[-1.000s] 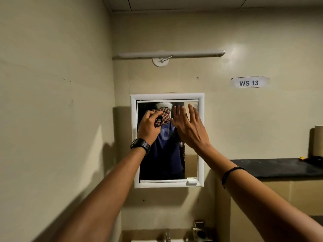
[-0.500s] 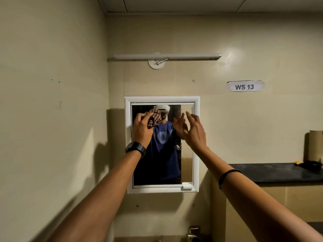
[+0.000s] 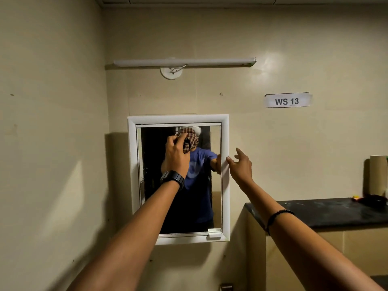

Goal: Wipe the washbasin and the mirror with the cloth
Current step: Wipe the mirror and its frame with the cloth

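Two bare forearms reach up from the near edge toward the far wall. The left one wears a black watch [image 3: 172, 178], the right a thin dark bracelet [image 3: 279, 214].

The left hand [image 3: 176, 156] is curled round a bunched checked cloth [image 3: 191, 139], pinching it between thumb and fingers. It presses the cloth against the upper middle of the mirror [image 3: 197, 196].

The right hand [image 3: 240, 166] is loosely open and holds nothing, with fingers spread and slightly bent. One of its fingertips [image 3: 227, 159] lies at the right side of the white frame [image 3: 225, 196]; whether it presses there I cannot tell.

Right of the mirror a black counter [image 3: 336, 211] juts out, with a cardboard tube [image 3: 378, 177] standing at its far right end. Higher on the wall are a paper label reading "WS 13" [image 3: 287, 100] and a long tube lamp [image 3: 184, 62] above the mirror.

Half a second ago the right hand was raised in front of the right part of the glass. It has now dropped lower and moved right to the frame. The cloth has shifted from the upper left of the glass toward its middle.
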